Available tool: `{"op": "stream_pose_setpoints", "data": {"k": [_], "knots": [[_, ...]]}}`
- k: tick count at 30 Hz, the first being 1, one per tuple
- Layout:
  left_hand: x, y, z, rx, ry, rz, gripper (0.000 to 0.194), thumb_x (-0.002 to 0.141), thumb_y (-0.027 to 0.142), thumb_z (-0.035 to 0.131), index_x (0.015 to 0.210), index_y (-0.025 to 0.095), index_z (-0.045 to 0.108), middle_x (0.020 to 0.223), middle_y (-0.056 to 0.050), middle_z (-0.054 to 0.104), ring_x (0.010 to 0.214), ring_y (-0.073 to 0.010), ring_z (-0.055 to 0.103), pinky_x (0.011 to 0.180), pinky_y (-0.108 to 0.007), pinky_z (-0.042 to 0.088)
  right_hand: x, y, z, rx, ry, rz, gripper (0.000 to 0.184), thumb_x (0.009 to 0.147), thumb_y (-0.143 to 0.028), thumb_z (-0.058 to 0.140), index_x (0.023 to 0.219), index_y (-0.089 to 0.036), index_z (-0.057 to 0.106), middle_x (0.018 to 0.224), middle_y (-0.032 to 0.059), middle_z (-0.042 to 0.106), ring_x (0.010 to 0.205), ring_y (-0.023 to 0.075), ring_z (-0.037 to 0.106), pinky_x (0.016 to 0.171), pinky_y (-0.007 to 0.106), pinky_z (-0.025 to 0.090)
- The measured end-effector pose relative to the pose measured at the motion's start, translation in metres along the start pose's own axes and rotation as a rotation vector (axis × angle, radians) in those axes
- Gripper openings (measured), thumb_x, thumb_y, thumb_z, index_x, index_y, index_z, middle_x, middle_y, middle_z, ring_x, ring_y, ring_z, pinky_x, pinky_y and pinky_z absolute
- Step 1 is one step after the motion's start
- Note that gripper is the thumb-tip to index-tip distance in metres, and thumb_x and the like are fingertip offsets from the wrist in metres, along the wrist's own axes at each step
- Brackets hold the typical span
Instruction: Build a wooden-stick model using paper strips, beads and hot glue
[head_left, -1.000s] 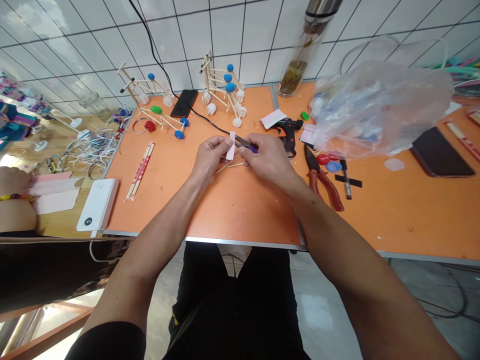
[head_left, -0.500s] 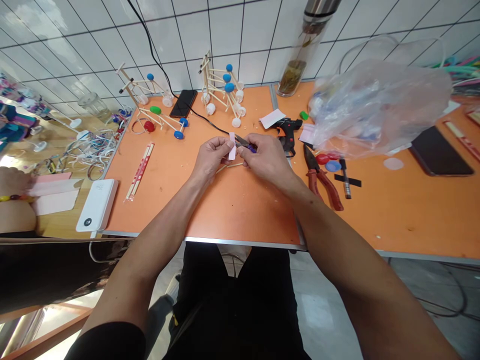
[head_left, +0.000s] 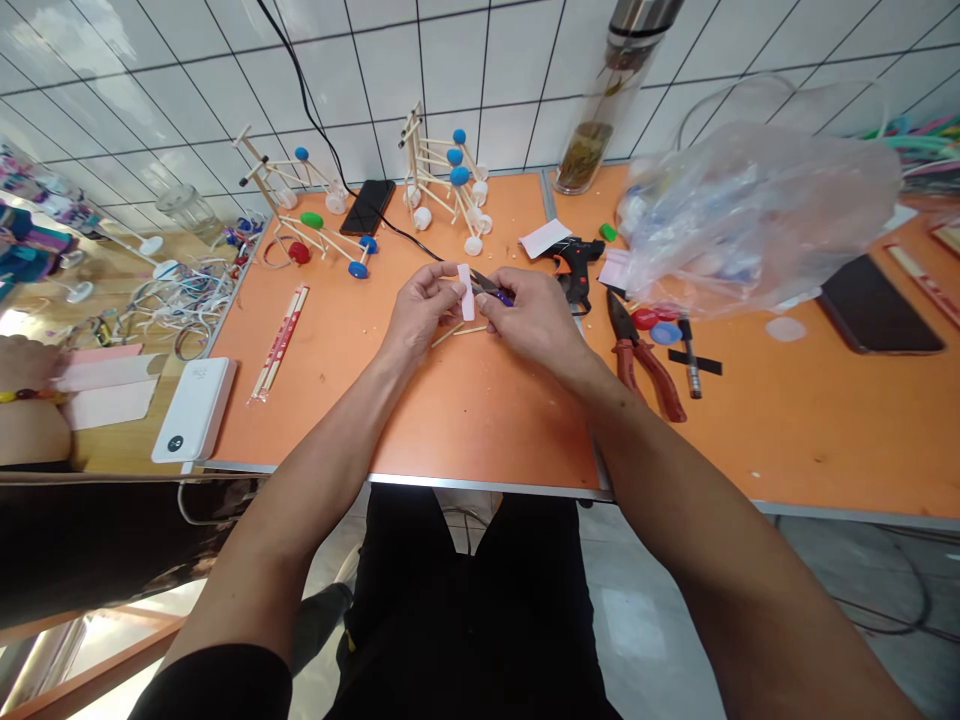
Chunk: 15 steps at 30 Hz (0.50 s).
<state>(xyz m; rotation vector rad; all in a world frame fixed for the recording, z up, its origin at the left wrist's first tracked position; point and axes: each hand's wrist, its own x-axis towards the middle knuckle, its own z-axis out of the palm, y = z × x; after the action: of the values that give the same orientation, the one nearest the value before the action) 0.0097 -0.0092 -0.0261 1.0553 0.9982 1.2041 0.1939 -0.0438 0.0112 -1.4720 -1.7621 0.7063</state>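
Between thumb and fingers, my left hand (head_left: 421, 308) pinches a narrow strip of pale pink paper (head_left: 466, 292), held upright above the table. My right hand (head_left: 534, 312) is closed around scissors (head_left: 501, 295) with purple handles; their dark blades point left, toward the strip. Whether the blades touch the paper I cannot tell. Below the hands, thin wooden sticks (head_left: 471, 331) lie on the orange table (head_left: 480, 420). Right of my right hand are a black glue gun (head_left: 576, 268), a piece of white paper (head_left: 545, 238) and red-handled pliers (head_left: 646, 365).
Stick models with coloured caps (head_left: 450, 180) stand along the tiled wall, near a black phone (head_left: 367, 207). Wrapped chopsticks (head_left: 280, 343) and a white power bank (head_left: 195, 410) lie left. A plastic bag (head_left: 757, 215) and a tall bottle (head_left: 600, 120) are right. Another person's arm (head_left: 30, 400) rests far left.
The pink strip has tilted slightly, and my left fingers have shifted a little on it. My right hand with the scissors stays almost in place. A dark leg has appeared under the table at left.
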Motion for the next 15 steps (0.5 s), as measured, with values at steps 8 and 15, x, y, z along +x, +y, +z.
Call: {"op": "stream_pose_setpoints", "data": {"k": [8,15], "knots": [[-0.001,0.001,0.003,-0.039,-0.022,-0.118,0.031,0.08,0.031,0.105,0.083,0.019,0.077,0.074,0.002,0.075,0.063,-0.0087,0.065,0.061,-0.018,0.056,0.003,0.006,0.002,-0.04,0.019,-0.044,0.024,0.095,-0.023,0.07,0.075,-0.024,0.056,0.073,0.0004,0.061,0.077,0.0209,0.053,0.074,0.036,0.033],[-0.004,0.016,0.002,-0.116,-0.002,-0.237,0.028,0.088,0.025,0.095,0.083,0.02,0.067,0.073,0.003,0.072,0.059,-0.0082,0.063,0.057,-0.017,0.053,0.006,0.009,-0.006,0.057,0.042,-0.008,0.02,0.092,-0.023,0.076,0.077,-0.023,0.062,0.07,-0.0012,0.058,0.072,0.0185,0.051,0.069,0.034,0.033]]}}
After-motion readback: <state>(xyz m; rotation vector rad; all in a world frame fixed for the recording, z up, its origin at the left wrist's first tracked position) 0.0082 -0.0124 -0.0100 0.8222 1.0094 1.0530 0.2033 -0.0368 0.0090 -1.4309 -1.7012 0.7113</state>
